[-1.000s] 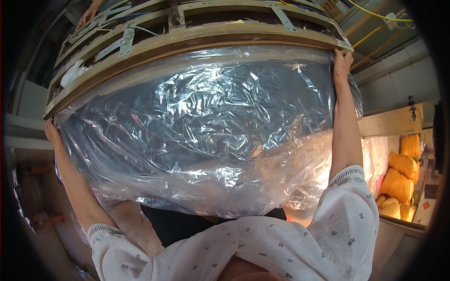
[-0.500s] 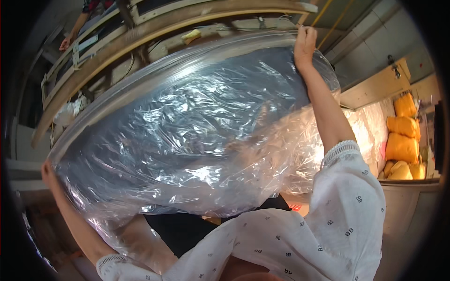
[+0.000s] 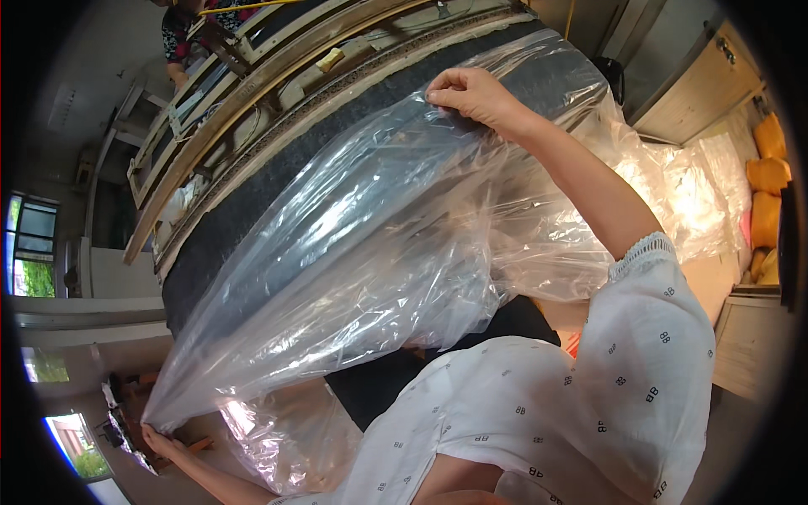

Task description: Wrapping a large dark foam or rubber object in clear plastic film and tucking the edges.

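Note:
A wide sheet of clear plastic film (image 3: 370, 244) stretches between my two hands, creased and shiny. My right hand (image 3: 475, 99) pinches its far edge above the dark work surface (image 3: 227, 244). Down at the lower left, my left hand (image 3: 162, 439) is closed on a gathered corner of the same film, beyond the surface's left end. The film slants across the near part of the dark surface and hangs toward my lap. More of it spreads to the right, beneath my right forearm.
Along the far side runs a long wooden rail (image 3: 252, 93) with a metal frame behind it. A small yellowish block (image 3: 330, 59) lies there. Another person (image 3: 181, 42) is at the far left. Yellow-orange bundles (image 3: 766, 177) are stacked at the right, near a wooden panel (image 3: 707, 88).
My hands have drawn the film back toward me from the far edge, baring a strip of dark surface. My right hand moved left and nearer; my left hand moved down.

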